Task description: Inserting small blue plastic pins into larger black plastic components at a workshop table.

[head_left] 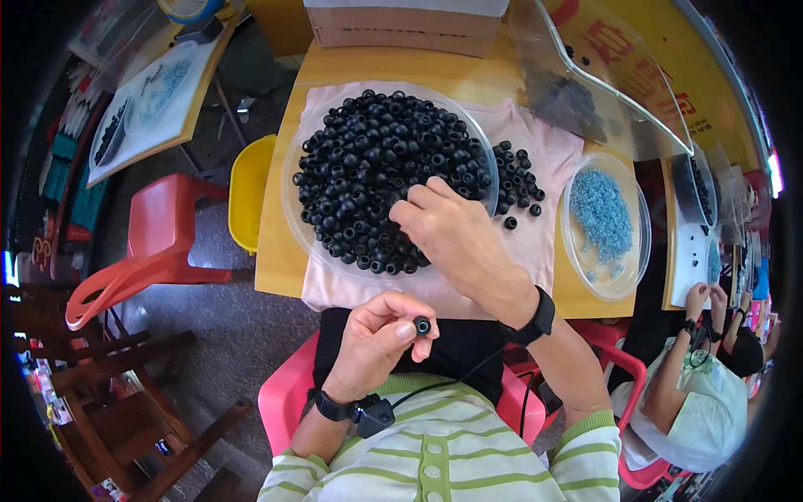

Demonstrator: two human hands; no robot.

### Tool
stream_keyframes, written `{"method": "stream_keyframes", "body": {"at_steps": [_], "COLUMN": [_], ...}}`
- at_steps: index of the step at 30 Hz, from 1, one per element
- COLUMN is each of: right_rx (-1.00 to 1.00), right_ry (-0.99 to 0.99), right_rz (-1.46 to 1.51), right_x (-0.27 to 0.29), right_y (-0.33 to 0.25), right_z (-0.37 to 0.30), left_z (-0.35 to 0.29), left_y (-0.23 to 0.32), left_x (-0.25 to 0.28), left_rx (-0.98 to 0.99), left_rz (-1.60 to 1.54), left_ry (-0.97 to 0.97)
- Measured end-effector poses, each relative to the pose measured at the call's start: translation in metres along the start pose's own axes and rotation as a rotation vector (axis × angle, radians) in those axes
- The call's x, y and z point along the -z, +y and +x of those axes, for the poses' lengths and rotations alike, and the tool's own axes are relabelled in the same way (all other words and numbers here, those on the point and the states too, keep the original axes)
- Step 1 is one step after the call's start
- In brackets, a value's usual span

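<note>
Black beads (368,163) lie heaped under the nearer right hand (456,238), its grasp unclear; left hand (375,336), clear of them, pinches a single bead (421,323).

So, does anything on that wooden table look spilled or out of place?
Perhaps the loose black beads on the pink cloth, right of the round clear tray: the main heap sits inside it, so these look strayed, though they may have been set aside on purpose. Nothing else stands out.

Beads (376,171) are black — cloth (534,251) pale pink, shirt (477,458) green-striped white
</note>
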State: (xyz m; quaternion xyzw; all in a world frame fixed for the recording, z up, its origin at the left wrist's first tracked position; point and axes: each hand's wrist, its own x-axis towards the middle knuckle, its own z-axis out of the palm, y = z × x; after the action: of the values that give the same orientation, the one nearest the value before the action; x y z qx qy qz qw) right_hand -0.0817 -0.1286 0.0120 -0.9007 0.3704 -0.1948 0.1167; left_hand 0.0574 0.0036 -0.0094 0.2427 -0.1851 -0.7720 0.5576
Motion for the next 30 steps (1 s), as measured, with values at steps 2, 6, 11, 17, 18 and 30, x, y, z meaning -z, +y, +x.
{"method": "stream_keyframes", "body": {"at_steps": [2, 6, 11, 17, 18, 30], "right_rx": [-0.013, -0.093, -0.280, -0.506, -0.503, -0.314], "right_ry": [0.012, 0.120, 0.129, 0.115, 0.124, 0.195], "right_rz": [0.026, 0.231, 0.606, 0.901, 0.913, 0.920], "right_x": [-0.002, 0.014, 0.058, 0.080, 0.082, 0.084], "right_y": [0.000, -0.002, -0.009, -0.013, -0.012, -0.010], "right_z": [-0.001, -0.007, -0.042, -0.084, -0.088, -0.111], "left_z": [0.002, 0.003, 0.009, 0.023, 0.024, 0.023], "left_y": [-0.001, -0.004, -0.008, -0.011, -0.012, -0.025], "left_x": [-0.006, -0.006, -0.010, -0.024, -0.026, -0.041], "left_rx": [0.012, 0.000, -0.045, -0.013, -0.001, 0.107], "left_rz": [0.079, 0.022, -0.039, 0.000, 0.008, -0.014], "left_ry": [0.057, 0.034, -0.010, -0.027, -0.027, -0.037]}}
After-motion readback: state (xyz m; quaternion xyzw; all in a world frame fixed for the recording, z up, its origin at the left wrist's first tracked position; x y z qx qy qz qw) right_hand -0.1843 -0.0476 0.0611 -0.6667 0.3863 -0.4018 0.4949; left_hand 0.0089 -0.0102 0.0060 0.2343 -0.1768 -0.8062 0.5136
